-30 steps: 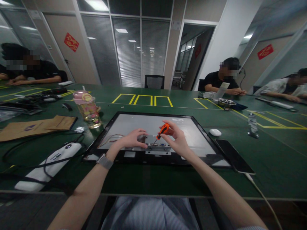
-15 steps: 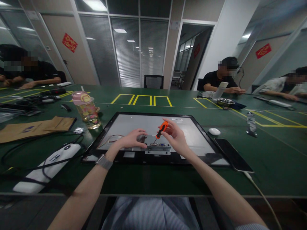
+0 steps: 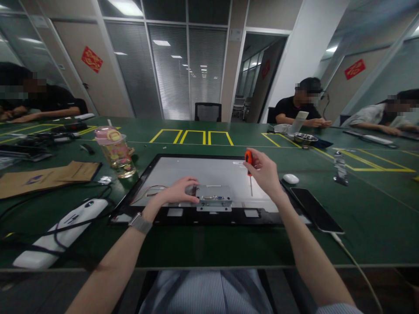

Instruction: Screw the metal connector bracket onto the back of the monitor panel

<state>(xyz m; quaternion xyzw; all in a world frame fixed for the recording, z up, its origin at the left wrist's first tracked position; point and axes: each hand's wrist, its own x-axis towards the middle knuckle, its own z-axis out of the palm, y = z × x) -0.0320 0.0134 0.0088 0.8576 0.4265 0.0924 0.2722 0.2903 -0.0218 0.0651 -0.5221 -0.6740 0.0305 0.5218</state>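
An orange-and-black screwdriver (image 3: 249,162) is pinched by its handle in my right hand (image 3: 264,170). Its thin shaft points down over the right part of a flat display panel (image 3: 168,168), clear of the bracket. The panel lies back side up, with a grey sheet inside a black frame. At its near middle sits a metal bracket (image 3: 214,203) with a row of ports, one of them blue. My left hand (image 3: 178,191), a watch on its wrist, grips the bracket's left end between thumb and fingers. Part of that end is hidden by the hand.
On the left are a pink-lidded cup (image 3: 114,150), a brown paper bag (image 3: 49,176) and a white power strip (image 3: 62,233) with black cables. A phone (image 3: 316,209) on a charging cable and a white case (image 3: 290,179) lie right. Several people sit across the green table.
My right hand has lifted the screwdriver off the bracket and carried it right, turning it nearly upright. My left hand has stayed at the bracket. The view has shifted slightly.
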